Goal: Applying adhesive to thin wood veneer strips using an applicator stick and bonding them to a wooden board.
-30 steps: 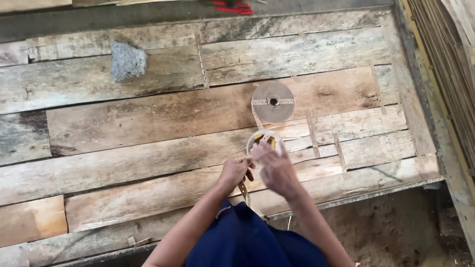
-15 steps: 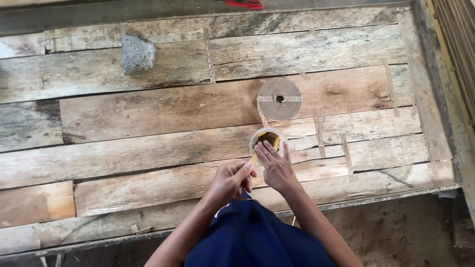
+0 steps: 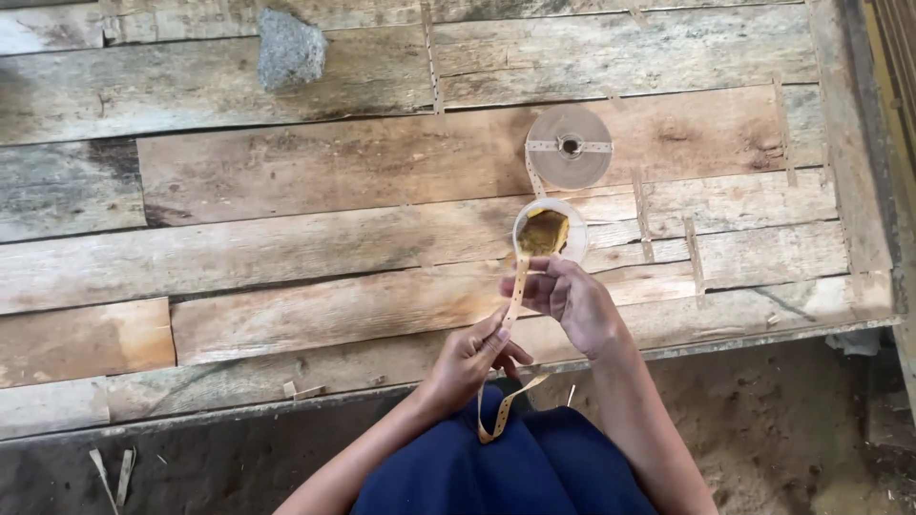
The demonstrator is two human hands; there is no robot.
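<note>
**Strip now drawn out of the cup**

Going left to right: the stone (image 3: pixel 291 48) is lying far off on the plank worktop (image 3: pixel 286 172). Our left hand (image 3: pixel 472 358) is pinching the strip (image 3: pixel 515 296) low down, fingers closed on it, its tail hanging over our lap. A second ago both hands were bunched at the cup; now we are pulling the strip taut through it. Our right hand (image 3: pixel 572 300) is gripping the cup (image 3: pixel 549 232), with the roll (image 3: pixel 570 146) just beyond.
</note>
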